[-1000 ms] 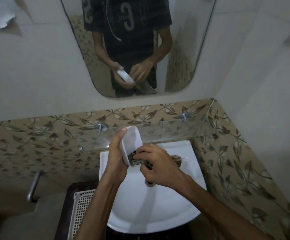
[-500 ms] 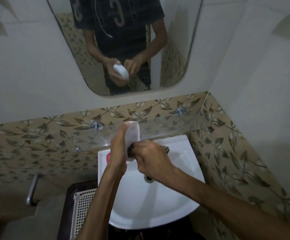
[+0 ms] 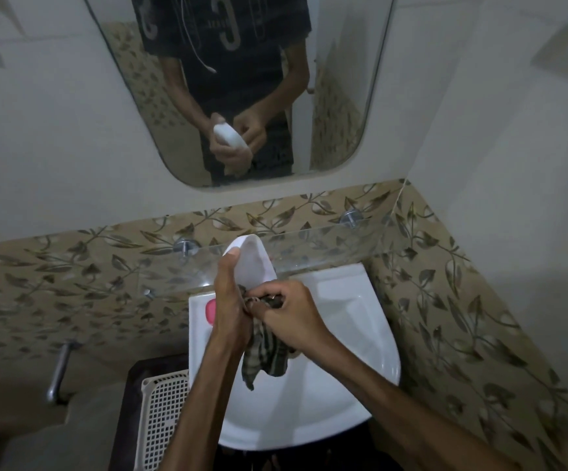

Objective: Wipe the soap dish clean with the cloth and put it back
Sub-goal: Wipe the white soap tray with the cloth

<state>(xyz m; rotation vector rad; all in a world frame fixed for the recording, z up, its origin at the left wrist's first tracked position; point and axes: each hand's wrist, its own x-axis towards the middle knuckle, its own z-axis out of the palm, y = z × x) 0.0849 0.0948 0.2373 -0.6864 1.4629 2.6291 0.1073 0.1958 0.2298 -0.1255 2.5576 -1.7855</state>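
A white oval soap dish (image 3: 254, 263) stands tilted on end above the sink, its hollow side facing me. My left hand (image 3: 230, 300) grips it along its left edge, thumb up near the rim. My right hand (image 3: 291, 316) is closed on a dark checked cloth (image 3: 264, 355), pressing it against the lower end of the dish. The cloth's loose end hangs down over the basin. The lower part of the dish is hidden by my hands.
Below my hands is a white corner sink (image 3: 360, 321) with a pink soap bar (image 3: 210, 310) on its left rim. A glass shelf (image 3: 326, 246) runs along the leaf-patterned wall. Above hangs a mirror (image 3: 337, 96). A white perforated basket (image 3: 163, 416) sits at lower left.
The cloth now hangs down loose below my hands; before it was bunched inside the dish. My right hand has slid to the lower end of the dish. The camera view shifted slightly.
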